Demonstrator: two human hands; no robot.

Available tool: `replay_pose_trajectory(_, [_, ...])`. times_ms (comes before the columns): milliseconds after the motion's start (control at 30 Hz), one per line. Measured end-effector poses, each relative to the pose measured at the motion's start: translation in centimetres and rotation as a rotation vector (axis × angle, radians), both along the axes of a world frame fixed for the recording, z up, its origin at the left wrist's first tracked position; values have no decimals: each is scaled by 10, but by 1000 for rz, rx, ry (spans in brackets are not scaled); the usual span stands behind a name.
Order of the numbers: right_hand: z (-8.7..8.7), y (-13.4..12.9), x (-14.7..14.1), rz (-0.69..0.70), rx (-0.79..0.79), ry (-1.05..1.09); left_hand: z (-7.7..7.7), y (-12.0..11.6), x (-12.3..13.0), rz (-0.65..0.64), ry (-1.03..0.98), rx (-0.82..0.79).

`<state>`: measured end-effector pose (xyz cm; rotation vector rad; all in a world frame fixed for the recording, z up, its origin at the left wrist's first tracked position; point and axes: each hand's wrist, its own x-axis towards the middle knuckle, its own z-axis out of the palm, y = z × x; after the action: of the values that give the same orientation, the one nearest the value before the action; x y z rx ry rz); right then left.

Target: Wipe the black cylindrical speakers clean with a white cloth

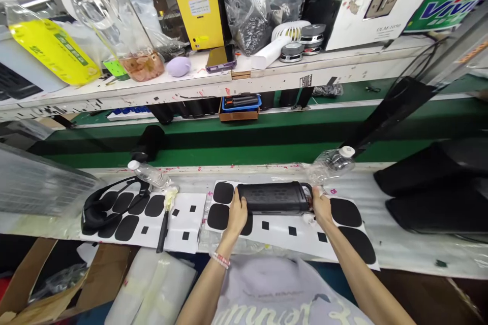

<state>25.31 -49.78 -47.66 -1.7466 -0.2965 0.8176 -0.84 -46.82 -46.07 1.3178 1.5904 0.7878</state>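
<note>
Holding, seemingly to position, black casing (272, 198), lower centre of frame, over white sheet (307, 239) | left hand (238, 212), right hand (322, 207) clamped at opposite ends | next move likely needs level 2-handed support

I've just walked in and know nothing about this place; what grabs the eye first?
Probably the long black casing, held between the left hand and right hand over the bench. Next come two splashes of yellow on the shelf above: a box near its middle and packaging toward the left.
</note>
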Motion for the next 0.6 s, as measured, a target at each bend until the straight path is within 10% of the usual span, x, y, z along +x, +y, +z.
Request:
replay_pose_trajectory(267, [45,-25,26,77,51,-169,22,-21,14,-77,-117,52])
replay_pose_trajectory(467, [83,-64,-24,798,173,610,57,-42,53,-445,-518,-336])
replay_pose_trajectory(600, [82,-81,-34,1007,177,858,70,-39,66,-136,-1094,-654])
